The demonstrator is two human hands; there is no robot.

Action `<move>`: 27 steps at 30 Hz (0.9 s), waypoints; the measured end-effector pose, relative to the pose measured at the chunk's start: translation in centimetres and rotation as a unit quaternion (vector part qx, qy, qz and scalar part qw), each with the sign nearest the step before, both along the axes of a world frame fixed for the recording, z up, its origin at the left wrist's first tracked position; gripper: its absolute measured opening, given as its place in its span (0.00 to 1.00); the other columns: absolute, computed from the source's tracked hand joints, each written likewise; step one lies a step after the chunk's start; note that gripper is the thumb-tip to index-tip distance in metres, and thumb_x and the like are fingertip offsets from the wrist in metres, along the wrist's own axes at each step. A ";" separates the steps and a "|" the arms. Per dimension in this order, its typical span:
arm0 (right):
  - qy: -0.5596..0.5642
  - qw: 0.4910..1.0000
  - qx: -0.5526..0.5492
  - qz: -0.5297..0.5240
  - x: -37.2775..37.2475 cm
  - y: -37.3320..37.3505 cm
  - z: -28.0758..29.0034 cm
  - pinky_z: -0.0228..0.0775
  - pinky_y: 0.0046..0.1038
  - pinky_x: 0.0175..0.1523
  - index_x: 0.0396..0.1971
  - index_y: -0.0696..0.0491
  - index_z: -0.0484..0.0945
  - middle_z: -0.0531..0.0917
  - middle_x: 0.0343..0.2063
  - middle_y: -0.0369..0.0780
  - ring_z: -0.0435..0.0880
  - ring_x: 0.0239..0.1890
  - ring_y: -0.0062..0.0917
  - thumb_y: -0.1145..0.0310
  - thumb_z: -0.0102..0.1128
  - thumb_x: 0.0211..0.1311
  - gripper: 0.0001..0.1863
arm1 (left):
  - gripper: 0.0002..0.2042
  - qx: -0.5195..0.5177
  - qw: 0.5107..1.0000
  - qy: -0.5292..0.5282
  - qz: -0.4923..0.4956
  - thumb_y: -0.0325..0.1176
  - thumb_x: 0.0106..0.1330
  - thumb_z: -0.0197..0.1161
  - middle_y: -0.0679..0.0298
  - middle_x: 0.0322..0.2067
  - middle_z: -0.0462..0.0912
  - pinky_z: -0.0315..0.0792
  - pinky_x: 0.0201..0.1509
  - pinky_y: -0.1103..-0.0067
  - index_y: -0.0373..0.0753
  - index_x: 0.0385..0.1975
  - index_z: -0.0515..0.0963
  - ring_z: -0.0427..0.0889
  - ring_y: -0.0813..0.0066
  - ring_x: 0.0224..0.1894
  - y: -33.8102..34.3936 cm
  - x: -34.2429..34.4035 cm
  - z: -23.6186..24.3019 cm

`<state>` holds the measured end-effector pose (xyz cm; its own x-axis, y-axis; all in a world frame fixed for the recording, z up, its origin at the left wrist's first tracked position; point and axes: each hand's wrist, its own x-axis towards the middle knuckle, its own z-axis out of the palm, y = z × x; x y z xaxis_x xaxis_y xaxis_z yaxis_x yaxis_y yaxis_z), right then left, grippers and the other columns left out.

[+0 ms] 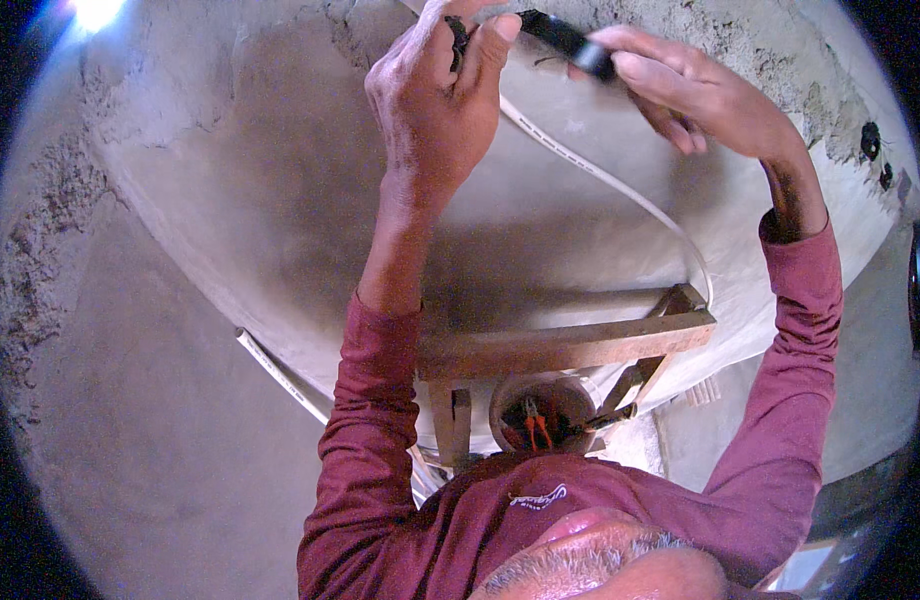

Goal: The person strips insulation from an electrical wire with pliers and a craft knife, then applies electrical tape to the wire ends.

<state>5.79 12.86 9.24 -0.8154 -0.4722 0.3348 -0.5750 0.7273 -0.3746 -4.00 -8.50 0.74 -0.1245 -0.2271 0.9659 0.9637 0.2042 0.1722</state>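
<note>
Though tape (552, 33) is in use, the work looks only partway along

Where the grey wall (270, 190) fills the view, the tape lies near the top edge, a dark strip slanting down between the left hand (435, 95) and the right hand (700, 90). The left hand is closed, its thumb and fingers seeming to grasp the strip's upper end; a second dark piece shows between those fingers, too little of it to name. The right hand pinches the lower end, a thicker, shiny, blurred part that may be the roll, with its other fingers loosely curled.

White pipe (610, 180) curves up from the right end of the bench (570, 345) to the left hand, where it goes out of sight; whether that hand grips it too, I cannot tell.

As for progress, the pipe reaches the hands, and its visible length is bare of tape. With the strip spanning from hand to hand, this stretch appears neither laid down nor cut off. How much is already wound, if any, is hidden. Judging from this, finishing with the tape and letting go of it remain. Pliers (536, 425) sit unused in the bucket (570, 392) below, and another pipe (270, 365) lies at the left, well apart from both hands.
</note>
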 end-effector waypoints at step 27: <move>0.301 0.942 0.122 -0.082 -0.6 -4.1 -2.9 0.76 0.40 0.37 0.53 0.46 0.81 0.84 0.28 0.50 0.87 0.33 0.47 0.39 0.59 0.68 0.27 | 0.12 0.098 0.994 0.013 0.056 0.35 0.69 0.68 0.62 0.14 0.74 0.69 0.25 0.74 0.39 0.24 0.76 0.74 0.70 0.17 0.6 -0.1 1.6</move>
